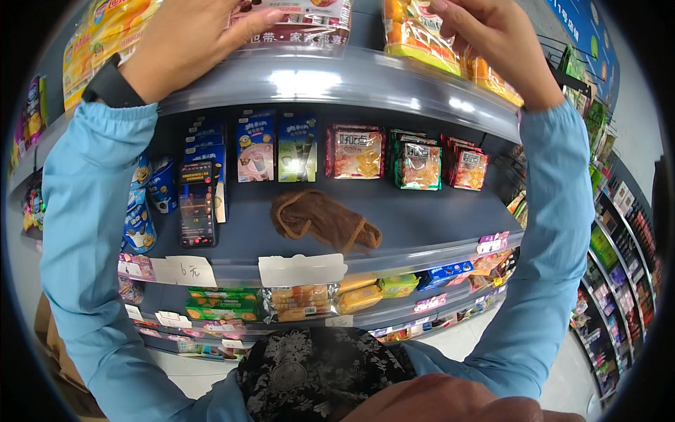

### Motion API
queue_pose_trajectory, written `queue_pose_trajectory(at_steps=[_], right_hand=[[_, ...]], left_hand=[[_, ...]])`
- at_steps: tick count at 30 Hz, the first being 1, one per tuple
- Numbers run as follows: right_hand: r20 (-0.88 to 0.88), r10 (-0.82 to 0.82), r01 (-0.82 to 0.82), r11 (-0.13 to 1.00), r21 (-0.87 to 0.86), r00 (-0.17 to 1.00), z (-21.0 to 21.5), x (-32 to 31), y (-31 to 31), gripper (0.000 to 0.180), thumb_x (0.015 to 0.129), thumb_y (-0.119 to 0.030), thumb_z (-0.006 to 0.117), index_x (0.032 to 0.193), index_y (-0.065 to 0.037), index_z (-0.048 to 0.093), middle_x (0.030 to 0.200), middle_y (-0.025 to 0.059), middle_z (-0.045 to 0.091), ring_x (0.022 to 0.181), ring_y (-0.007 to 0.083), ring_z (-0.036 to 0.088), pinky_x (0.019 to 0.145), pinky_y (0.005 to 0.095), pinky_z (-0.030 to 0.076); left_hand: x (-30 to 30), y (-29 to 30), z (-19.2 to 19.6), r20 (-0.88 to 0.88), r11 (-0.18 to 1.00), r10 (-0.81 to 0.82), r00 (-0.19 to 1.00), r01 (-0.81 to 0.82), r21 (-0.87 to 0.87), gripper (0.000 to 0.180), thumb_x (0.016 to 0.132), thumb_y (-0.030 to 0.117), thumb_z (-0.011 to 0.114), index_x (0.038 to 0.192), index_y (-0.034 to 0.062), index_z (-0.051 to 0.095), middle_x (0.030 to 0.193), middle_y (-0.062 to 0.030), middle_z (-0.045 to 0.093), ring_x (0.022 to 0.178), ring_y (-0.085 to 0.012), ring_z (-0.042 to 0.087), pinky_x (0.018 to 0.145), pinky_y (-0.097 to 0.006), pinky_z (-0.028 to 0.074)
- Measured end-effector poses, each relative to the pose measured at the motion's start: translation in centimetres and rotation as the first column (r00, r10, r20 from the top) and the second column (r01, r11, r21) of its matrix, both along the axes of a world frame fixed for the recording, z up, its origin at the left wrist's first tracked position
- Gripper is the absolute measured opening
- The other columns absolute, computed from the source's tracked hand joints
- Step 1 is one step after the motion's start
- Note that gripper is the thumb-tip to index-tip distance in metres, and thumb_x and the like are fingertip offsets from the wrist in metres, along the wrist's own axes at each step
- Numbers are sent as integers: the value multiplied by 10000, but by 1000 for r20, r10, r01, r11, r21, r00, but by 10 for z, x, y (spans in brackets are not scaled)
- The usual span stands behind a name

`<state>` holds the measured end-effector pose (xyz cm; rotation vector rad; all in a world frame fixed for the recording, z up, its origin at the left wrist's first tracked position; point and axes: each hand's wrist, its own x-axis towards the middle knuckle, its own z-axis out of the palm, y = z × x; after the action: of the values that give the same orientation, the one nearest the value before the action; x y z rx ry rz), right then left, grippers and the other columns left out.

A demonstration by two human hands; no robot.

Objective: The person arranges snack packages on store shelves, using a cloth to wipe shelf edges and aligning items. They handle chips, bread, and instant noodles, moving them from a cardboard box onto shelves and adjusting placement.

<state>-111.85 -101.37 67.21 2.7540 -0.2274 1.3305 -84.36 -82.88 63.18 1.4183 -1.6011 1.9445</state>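
Note:
Over the upper shelf, my left hand (pixel 188 42), with a black band at its wrist, stretches its thumb across the front of a maroon and white snack package (pixel 302 24). Its other fingers are partly cut off by the top edge. My right hand (pixel 496 39) has its fingers bent at the edge of a clear yellow-printed bag of bread rolls (pixel 418 39), gripping it. Just below that hand lies another yellow bag (pixel 494 79). A large yellow bag (pixel 105 42) stands left of my left wrist.
On the shelf below are a phone (pixel 197 204), a crumpled brown cloth (pixel 327 219), blue snack boxes (pixel 254 148), biscuit packs (pixel 355 152) and blue cups (pixel 139 221). The upper shelf's rounded edge (pixel 309 83) runs beneath my hands. Stocked racks (pixel 619 246) stand at right.

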Motion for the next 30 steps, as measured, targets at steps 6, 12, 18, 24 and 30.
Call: queue_pose_trajectory(at_steps=[6,12,18,24,30], right_hand=[[-122,-374,277,836,-473,919,66,49,-174,290,987,-270,708,1169,-47,744,949,150,758,876,280,737,771,375,590],[-337,-656,226,620,-752,676,54,129,-162,657,801,-258,826,1424,-224,618,1542,88,513,1370,397,486,1094,516,489],[-445,-343,224,928,-298,827,66,136,-175,637,912,-499,713,1441,-161,602,1471,173,568,1355,372,522,1099,541,465],[76,379,-324,651,686,922,64,128,-95,474,1006,-404,650,1305,-36,644,1102,183,721,845,232,699,677,396,583],[-142,342,-215,810,545,929,42,150,-79,802,963,-509,693,1574,-171,298,1377,220,580,1272,395,592,956,602,560]], left_hand=[[-1,-8,-3,-118,995,63,991,-52,91,640,993,473,598,1471,63,486,1600,-300,278,1454,-517,280,1193,-647,211],[18,-11,-8,-142,993,76,987,-63,95,718,1021,579,467,1480,26,470,1616,-300,257,1491,-500,226,1210,-679,119],[17,-13,-6,-239,988,17,971,19,151,717,1022,540,487,1467,-21,460,1595,-332,283,1476,-502,255,1210,-646,165],[18,-6,-5,-284,953,-99,954,174,250,536,1026,438,538,1289,-17,640,1369,-265,592,1260,-401,572,1077,-460,451],[20,-10,-7,-445,920,-53,894,217,326,492,1048,453,528,1154,13,723,1166,-208,688,1034,-388,655,869,-470,525]])
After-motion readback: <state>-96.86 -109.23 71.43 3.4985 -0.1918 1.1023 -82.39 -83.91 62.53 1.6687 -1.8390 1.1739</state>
